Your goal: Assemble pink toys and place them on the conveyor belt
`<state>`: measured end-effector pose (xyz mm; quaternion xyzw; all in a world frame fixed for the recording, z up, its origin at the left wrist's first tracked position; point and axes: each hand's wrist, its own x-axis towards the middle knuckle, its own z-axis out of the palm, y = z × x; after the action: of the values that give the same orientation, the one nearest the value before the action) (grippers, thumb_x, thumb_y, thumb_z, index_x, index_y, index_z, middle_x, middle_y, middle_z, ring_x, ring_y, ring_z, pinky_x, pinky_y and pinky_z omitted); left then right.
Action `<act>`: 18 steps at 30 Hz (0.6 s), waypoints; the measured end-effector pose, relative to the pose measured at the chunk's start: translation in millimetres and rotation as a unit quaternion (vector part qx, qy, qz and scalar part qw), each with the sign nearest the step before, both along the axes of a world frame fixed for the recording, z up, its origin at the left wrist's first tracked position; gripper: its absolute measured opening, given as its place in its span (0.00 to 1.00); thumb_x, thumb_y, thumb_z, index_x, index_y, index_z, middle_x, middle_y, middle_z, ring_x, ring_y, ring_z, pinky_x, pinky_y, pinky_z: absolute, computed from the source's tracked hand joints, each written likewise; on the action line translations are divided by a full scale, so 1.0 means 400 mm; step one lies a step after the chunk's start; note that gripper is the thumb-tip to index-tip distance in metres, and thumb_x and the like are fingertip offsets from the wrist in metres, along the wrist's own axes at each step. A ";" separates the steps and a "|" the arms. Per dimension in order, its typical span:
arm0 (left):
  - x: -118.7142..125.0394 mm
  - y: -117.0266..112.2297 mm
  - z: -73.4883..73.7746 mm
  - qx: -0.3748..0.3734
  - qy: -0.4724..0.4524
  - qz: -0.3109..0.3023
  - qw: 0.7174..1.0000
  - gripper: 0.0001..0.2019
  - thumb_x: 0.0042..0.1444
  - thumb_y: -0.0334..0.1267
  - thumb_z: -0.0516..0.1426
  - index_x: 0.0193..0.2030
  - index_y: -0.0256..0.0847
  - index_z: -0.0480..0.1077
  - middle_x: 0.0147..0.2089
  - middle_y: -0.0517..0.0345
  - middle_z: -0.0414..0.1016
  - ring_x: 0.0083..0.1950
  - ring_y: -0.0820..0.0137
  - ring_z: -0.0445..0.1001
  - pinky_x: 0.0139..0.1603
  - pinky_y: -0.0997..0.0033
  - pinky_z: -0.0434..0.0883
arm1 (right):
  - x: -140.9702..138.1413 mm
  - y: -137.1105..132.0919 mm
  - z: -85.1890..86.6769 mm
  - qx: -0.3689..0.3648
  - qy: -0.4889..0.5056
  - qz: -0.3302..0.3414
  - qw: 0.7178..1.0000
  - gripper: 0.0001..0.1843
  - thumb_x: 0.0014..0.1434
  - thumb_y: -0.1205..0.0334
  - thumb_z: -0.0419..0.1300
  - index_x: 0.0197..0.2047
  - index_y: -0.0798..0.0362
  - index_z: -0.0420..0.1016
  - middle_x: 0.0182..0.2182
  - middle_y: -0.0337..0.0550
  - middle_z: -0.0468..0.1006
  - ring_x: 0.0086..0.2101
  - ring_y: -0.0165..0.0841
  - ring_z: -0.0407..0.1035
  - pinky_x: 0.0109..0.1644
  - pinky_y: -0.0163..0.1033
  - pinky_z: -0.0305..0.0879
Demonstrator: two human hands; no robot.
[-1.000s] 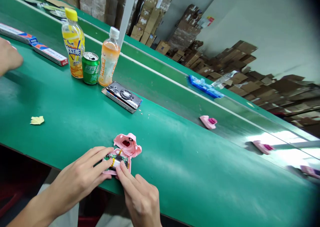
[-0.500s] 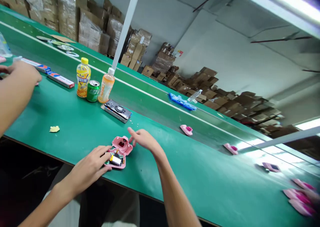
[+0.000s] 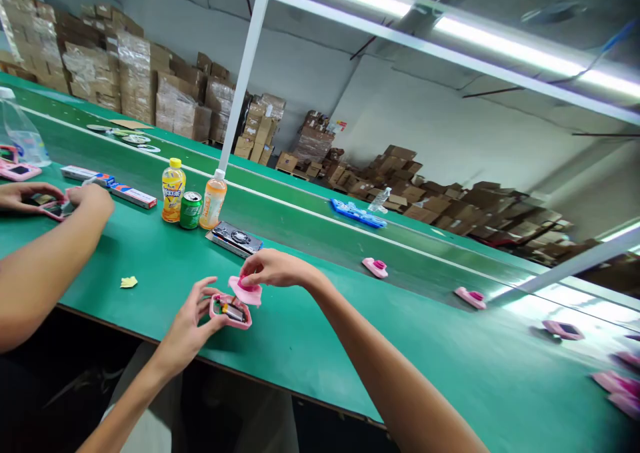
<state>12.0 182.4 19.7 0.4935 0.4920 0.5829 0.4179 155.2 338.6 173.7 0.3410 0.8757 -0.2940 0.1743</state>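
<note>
The person's left hand [image 3: 190, 326] is gripping the rim of an opened pink plastic case [image 3: 231, 324] on the green desk [image 3: 310, 353], its circuit board [image 3: 220, 304] and battery [image 3: 233, 313] showing, while the right hand [image 3: 277, 268] is pinching the pink lid [image 3: 246, 294] just above it.
</note>
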 end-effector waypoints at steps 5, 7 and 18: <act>0.013 0.027 0.052 0.000 -0.173 -0.021 0.985 0.32 0.68 0.59 0.50 0.69 0.40 0.55 0.69 0.43 0.63 0.68 0.59 0.68 0.65 0.63 0.71 | 0.031 -0.060 0.038 -0.030 0.227 0.021 0.973 0.15 0.63 0.60 0.61 0.51 0.58 0.78 0.47 0.42 0.78 0.45 0.23 0.72 0.52 0.28 0.67; 0.029 0.040 0.076 0.012 -0.224 -0.039 0.974 0.32 0.67 0.59 0.51 0.68 0.40 0.56 0.69 0.44 0.65 0.67 0.58 0.69 0.64 0.61 0.72 | 0.031 -0.070 0.046 -0.031 0.268 0.026 0.963 0.14 0.64 0.60 0.61 0.50 0.56 0.79 0.48 0.41 0.78 0.46 0.24 0.72 0.55 0.29 0.67; 0.076 0.096 0.094 0.042 -0.303 0.025 0.952 0.25 0.69 0.55 0.52 0.58 0.34 0.70 0.51 0.45 0.78 0.50 0.63 0.79 0.53 0.53 0.77 | 0.029 -0.052 0.067 -0.034 0.265 0.032 0.963 0.16 0.68 0.60 0.57 0.54 0.56 0.79 0.49 0.41 0.78 0.45 0.23 0.73 0.48 0.26 0.69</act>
<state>42.5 220.8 57.2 0.2985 0.3297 0.7351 0.5117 167.0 318.0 200.6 0.2165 0.8905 -0.3978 -0.0433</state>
